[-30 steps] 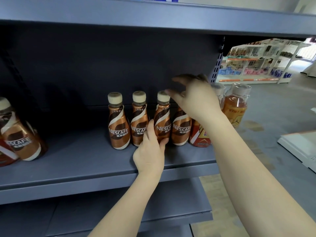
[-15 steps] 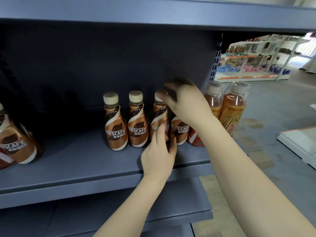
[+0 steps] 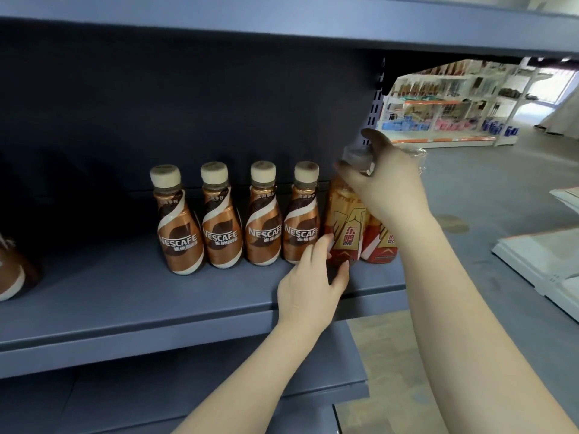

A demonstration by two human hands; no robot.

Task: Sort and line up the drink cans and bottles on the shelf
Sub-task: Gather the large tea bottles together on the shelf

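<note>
Several brown Nescafe bottles point(image 3: 219, 219) with cream caps stand in a row on the grey shelf point(image 3: 125, 308). Right of them stand two orange energy drink bottles with clear caps: the nearer one point(image 3: 344, 227) and a second one point(image 3: 380, 245) mostly hidden behind my right arm. My right hand point(image 3: 388, 180) grips the nearer orange bottle at its cap from above. My left hand point(image 3: 313, 283) touches the base of that same bottle, fingers around its lower front, beside the rightmost Nescafe bottle point(image 3: 300, 220).
Another Nescafe bottle point(image 3: 9, 270) sits at the far left edge of the shelf. An upper shelf point(image 3: 282, 23) hangs overhead and a lower shelf point(image 3: 188, 389) lies below. To the right is grey floor, a white board point(image 3: 539, 261) and distant store shelving point(image 3: 438, 104).
My right hand left the fourth Nescafe bottle, now standing in line, and moved right onto the orange bottle's cap. My left hand shifted right to that bottle's base.
</note>
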